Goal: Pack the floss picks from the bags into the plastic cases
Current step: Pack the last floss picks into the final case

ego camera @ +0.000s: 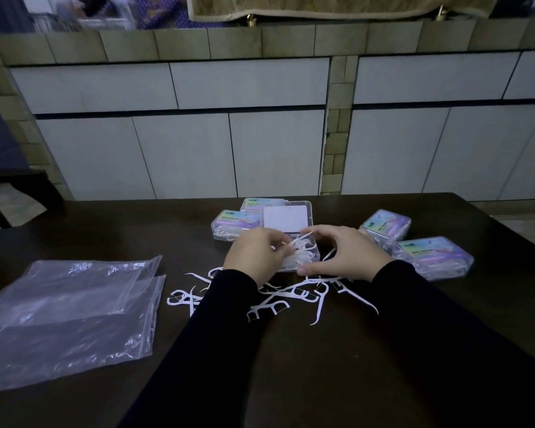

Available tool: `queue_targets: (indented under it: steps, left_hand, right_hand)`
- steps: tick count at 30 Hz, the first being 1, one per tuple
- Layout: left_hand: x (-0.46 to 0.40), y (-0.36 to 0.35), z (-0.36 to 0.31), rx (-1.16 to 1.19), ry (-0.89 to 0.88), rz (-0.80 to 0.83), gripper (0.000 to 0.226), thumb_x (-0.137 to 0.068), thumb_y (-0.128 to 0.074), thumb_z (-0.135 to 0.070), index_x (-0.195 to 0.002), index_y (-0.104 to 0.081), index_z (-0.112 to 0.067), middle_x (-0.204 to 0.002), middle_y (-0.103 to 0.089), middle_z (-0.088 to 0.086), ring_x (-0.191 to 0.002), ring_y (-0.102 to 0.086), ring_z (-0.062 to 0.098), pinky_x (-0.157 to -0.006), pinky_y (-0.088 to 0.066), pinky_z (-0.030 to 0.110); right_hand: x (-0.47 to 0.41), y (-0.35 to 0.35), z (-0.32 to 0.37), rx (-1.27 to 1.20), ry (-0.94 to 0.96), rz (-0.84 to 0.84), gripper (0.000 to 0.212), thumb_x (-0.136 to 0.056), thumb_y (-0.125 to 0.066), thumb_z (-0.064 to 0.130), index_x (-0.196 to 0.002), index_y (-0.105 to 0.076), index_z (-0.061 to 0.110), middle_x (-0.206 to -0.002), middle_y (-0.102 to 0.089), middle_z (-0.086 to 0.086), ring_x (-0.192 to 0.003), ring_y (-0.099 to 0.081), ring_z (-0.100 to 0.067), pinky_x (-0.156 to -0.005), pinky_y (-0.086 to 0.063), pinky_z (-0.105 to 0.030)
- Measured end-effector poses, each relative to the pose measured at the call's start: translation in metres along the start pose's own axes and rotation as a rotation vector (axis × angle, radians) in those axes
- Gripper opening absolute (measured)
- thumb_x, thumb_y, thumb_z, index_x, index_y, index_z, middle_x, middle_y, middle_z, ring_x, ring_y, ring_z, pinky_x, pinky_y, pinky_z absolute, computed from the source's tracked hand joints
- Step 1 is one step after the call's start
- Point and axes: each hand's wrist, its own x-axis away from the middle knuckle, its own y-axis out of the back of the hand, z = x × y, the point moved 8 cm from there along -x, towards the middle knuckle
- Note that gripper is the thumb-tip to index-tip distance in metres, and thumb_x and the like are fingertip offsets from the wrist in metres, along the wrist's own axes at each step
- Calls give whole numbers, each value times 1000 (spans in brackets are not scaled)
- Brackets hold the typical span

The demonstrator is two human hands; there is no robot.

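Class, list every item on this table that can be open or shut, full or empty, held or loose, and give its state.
Open case: lid up, partly filled.
Four labelled cases: shut, filled.
Bags: flat, seemingly empty.
Loose picks: scattered on table.
Left hand: pinches picks.
Right hand: fingers curled at the case's edge.
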Motion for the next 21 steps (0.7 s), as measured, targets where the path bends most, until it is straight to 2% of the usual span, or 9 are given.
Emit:
queue_targets:
  steps: [3, 8, 12, 13, 15, 17, 21]
  left_hand:
    - [-1, 8, 3, -53, 32, -25, 21, -87, -68, -34, -107, -71, -27, -100, -68, -7, -90, -59, 10, -81, -46, 23]
    - [0, 24, 3, -9, 42, -152, 11, -79, -75, -37, -88, -70, -32, -84, -67, -14, -84, -59, 6, -67, -41, 18]
    - [-7, 2, 9, -196, 138, 65, 28, -83, -67, -49, -104, -73, -33, -104, -70, -6, -90, -60, 12, -79, -45, 25]
    - [-7, 0, 9, -200, 134, 77, 31, -82, -65, -52, -105, -73, -33, -105, -70, -5, -92, -60, 12, -79, -44, 24]
    - [-5, 2, 3, -115, 59, -6, 33, -82, -64, -55, -102, -74, -31, -102, -71, -8, -92, -61, 8, -79, -46, 25]
    - [0, 4, -7, -31, -50, -57, 29, -86, -62, -51, -101, -74, -30, -104, -70, -9, -98, -59, 8, -86, -48, 30]
    - [2, -8, -12, -49, -84, 62, 25, -89, -58, -45, -98, -75, -28, -106, -69, -7, -102, -57, 11, -90, -49, 38]
  right_hand:
    - [-2, -2, -3, 6, -7, 11, 89, -51, -65, 83, -131, -46, 49, -132, -56, 15, -123, -47, -17, -105, -37, -45]
    - [-5, -6, -7, -20, -14, 15, 93, -46, -61, 88, -129, -47, 49, -129, -57, 19, -121, -49, -15, -103, -40, -46]
    - [-5, -6, -6, -39, -2, 13, 90, -48, -62, 87, -129, -45, 51, -128, -58, 19, -120, -49, -14, -104, -39, -45]
    - [-5, -6, -6, -40, 3, 14, 91, -48, -61, 87, -129, -45, 50, -128, -58, 19, -121, -49, -13, -105, -38, -45]
    - [-4, -6, -5, -37, 10, 17, 92, -49, -61, 86, -131, -45, 49, -131, -57, 17, -122, -48, -13, -106, -37, -46]
    - [-3, -5, -4, -42, 15, 14, 91, -49, -62, 84, -131, -46, 47, -132, -56, 17, -123, -48, -12, -106, -36, -46]
    - [-4, -5, -5, -56, 24, 11, 91, -47, -61, 85, -130, -48, 48, -130, -56, 20, -122, -49, -11, -105, -37, -45]
